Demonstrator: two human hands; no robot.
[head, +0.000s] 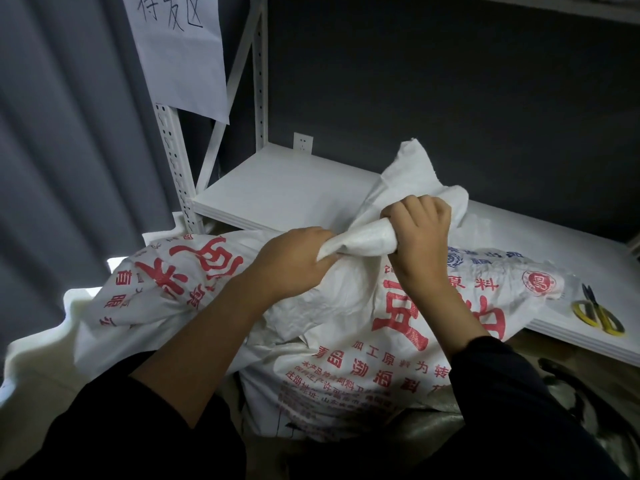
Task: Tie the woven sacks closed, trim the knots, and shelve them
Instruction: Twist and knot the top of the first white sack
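I have the white woven sack with red printing (398, 327) leaning against the front edge of the white metal shelf (277, 188), its mouth gathered into a twisted neck. My left grip (294, 261) is curled round the base of that neck, and my right grip (419, 230) is clenched round it higher up, with the loose flap standing above. I judge no knot is formed yet. The slick weave could slide through either fist and untwist if tension drops while I loop it. Pulling too hard could tip the sack sideways. The yellow-handled scissors (597, 315) lie near the shelf's front right edge, just beside the sack's corner, and a shove could knock them off.
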